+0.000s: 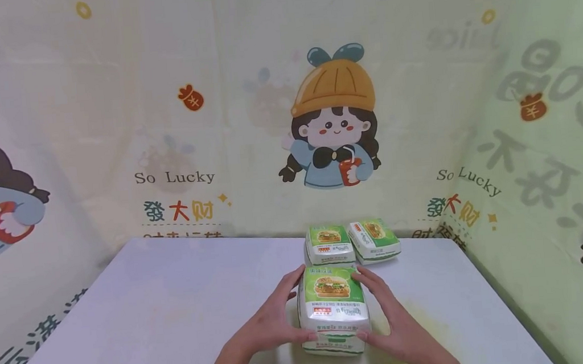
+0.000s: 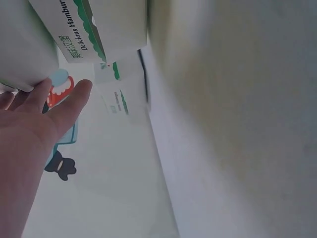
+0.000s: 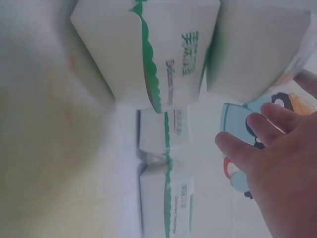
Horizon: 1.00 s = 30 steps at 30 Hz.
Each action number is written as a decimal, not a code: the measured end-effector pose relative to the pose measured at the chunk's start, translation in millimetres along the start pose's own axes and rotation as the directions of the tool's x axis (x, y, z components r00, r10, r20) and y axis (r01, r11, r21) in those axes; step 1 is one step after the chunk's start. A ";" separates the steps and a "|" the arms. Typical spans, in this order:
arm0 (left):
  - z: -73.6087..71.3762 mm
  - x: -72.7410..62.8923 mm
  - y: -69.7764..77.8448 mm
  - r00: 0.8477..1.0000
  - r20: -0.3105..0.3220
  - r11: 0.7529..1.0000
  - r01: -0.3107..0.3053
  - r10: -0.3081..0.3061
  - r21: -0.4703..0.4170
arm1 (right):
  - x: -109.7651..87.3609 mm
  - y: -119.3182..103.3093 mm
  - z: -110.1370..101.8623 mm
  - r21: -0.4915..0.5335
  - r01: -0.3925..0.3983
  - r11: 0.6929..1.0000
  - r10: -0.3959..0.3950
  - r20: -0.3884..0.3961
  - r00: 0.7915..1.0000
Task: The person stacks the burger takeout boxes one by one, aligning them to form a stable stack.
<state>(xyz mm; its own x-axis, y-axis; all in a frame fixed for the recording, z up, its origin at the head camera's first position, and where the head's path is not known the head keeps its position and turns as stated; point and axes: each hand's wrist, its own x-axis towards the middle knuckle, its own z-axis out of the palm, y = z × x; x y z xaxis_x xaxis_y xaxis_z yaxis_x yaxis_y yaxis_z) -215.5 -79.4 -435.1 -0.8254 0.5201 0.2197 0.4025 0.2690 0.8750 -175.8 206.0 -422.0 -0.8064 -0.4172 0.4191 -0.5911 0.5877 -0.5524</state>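
The upper hamburger box (image 1: pixel 334 310) is closed and top side up, its squarish green-and-white lid bearing a burger picture, Chinese lettering and a small red label. It sits directly over the lower hamburger box (image 3: pixel 176 74), very close to it, though whether the two touch is hard to tell. That lower one, also closed, has white walls with a green scalloped edge and Chinese characters beside "Delicious", and stands flat on the white bench (image 1: pixel 152 307).
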 end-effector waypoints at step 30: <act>0.4 1.1 -4.9 0.990 -0.042 0.991 -0.135 0.135 -0.009 | 34.1 56.8 -38.3 -0.090 -0.409 0.908 0.394 -0.151 0.907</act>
<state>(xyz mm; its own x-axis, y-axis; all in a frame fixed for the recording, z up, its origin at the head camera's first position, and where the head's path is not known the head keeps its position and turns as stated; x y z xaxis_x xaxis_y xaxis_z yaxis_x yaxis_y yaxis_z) -218.3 -79.7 -439.3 -0.7795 0.5171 0.3537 0.5069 0.1889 0.8411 -236.3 251.6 -411.5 -0.9615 -0.0421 0.2717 -0.2055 0.7665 -0.6084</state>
